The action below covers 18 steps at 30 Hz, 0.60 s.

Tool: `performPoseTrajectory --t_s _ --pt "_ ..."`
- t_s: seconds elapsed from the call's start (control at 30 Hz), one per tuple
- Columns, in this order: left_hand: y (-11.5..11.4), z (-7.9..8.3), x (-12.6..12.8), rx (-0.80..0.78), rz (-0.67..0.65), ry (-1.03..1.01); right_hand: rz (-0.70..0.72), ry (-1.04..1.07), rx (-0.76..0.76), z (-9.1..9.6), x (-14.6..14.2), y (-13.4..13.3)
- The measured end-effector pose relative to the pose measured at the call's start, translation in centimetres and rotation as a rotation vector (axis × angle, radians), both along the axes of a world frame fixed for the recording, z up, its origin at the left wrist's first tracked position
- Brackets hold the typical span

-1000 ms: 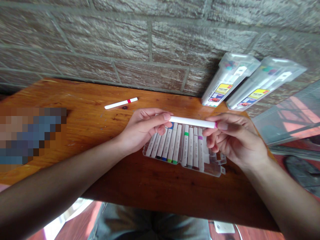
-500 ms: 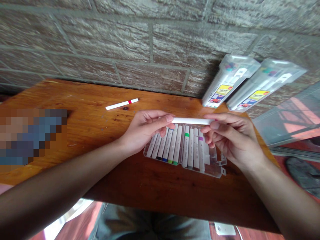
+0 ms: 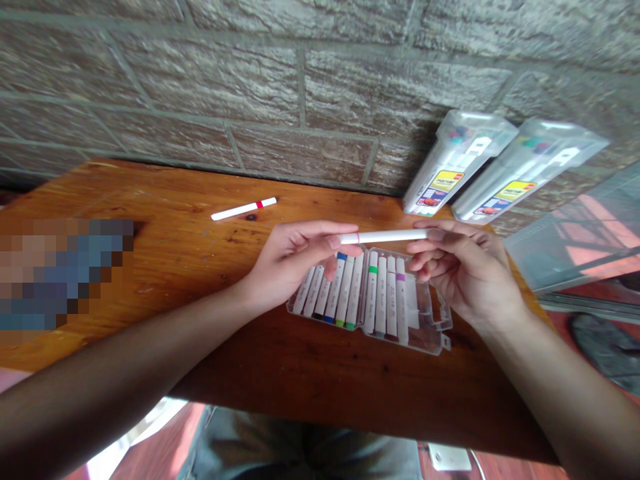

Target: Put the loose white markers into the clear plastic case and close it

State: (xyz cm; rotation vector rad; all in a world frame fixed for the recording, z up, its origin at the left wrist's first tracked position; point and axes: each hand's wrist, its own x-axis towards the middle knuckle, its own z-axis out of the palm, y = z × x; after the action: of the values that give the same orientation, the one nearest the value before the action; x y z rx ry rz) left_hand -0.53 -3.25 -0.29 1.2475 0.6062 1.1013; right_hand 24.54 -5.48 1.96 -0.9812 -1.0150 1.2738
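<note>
Above the open case (image 3: 424,336), both hands (image 3: 287,261) pinch a near-level marker (image 3: 387,237) by its ends.

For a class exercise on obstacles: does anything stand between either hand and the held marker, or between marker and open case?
Nothing visible does: left hand and right hand hold the marker. Only fingers partly hide the open case.

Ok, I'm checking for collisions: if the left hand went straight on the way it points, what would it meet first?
Past the white marker it holds, the left hand would probably meet the right hand first, though depth is unclear.
</note>
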Motion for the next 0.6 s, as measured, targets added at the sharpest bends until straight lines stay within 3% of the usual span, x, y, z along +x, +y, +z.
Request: performPoseTrajectory --t_s 0.4,0.6 --pt "-0.11 0.23 -0.4 -0.021 -0.153 -0.095 0.027 0.031 0.002 -0.41 0.5 0.46" --pt "-0.19 0.23 -0.4 0.0 -0.168 -0.075 0.036 0.054 -0.035 -0.63 0.65 0.66"
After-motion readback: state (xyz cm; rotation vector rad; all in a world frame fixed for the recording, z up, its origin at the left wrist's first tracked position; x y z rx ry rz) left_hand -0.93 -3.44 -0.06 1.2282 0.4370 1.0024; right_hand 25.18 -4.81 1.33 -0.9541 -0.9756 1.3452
